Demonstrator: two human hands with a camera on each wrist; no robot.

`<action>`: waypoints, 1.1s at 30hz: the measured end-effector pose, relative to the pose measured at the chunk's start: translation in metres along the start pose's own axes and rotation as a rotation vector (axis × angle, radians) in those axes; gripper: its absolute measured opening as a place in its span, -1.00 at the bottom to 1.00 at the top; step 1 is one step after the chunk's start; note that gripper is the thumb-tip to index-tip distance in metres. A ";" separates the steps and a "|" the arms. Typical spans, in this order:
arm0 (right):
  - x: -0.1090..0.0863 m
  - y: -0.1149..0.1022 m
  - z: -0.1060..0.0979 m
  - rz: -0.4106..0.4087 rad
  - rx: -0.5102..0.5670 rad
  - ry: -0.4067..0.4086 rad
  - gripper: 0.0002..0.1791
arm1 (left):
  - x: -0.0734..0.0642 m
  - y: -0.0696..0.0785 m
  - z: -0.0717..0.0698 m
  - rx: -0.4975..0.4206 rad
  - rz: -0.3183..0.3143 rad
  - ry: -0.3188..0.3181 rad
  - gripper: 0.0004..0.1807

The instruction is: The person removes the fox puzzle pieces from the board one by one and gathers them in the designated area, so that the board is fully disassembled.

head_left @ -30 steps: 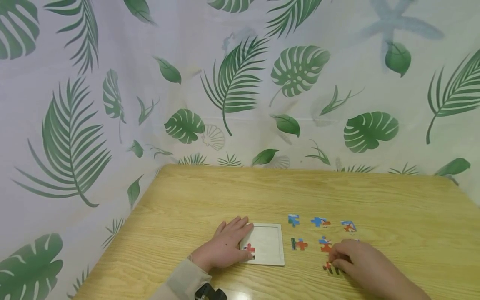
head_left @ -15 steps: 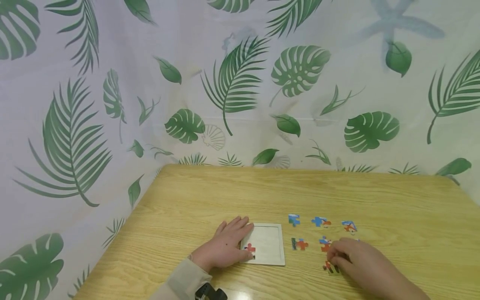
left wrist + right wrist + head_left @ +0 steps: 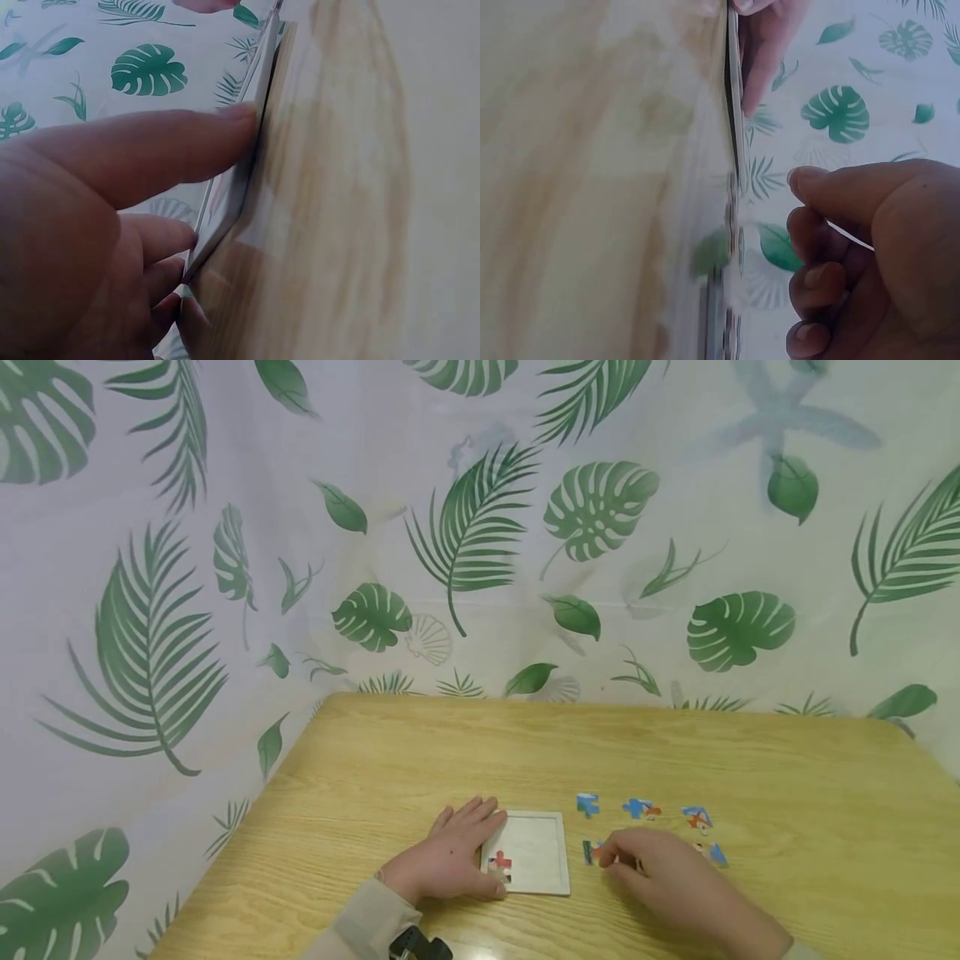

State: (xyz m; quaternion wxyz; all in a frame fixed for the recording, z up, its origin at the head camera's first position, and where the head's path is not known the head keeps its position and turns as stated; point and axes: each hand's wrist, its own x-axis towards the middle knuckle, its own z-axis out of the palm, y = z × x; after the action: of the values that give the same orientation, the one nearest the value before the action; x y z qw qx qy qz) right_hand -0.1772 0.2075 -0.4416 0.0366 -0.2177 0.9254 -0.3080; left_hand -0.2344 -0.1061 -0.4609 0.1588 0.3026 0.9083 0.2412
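Observation:
My left hand rests at the left side of a square white puzzle tray. Its fingers are straight, and in the left wrist view the thumb touches the tray's edge. One red puzzle piece lies in the tray's lower left corner. My right hand hovers right of the tray with fingers curled and thumb near the index finger. I cannot tell whether a piece sits between them. Its fingertips overlap a red and green piece in the head view, and the palm hides the area behind.
Loose puzzle pieces lie right of the tray: a blue one, a blue and orange one, another at the far right and one by the right hand. A leaf-print curtain hangs behind the wooden table.
My right hand has moved left, from the lower right pieces toward the tray. The lower right piece is no longer visible. My left hand stays at the tray, with its thumb shifted slightly down.

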 end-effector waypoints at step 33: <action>0.078 -0.059 0.067 -0.051 0.011 -0.094 -0.83 | 0.000 -0.002 0.000 0.009 0.007 -0.006 0.08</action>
State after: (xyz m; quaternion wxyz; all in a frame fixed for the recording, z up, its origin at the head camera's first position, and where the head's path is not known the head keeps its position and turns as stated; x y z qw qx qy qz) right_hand -0.2114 0.0955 -0.4559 0.0734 -0.2551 0.9151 -0.3035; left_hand -0.2352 -0.1075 -0.4619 0.1591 0.3072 0.9079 0.2368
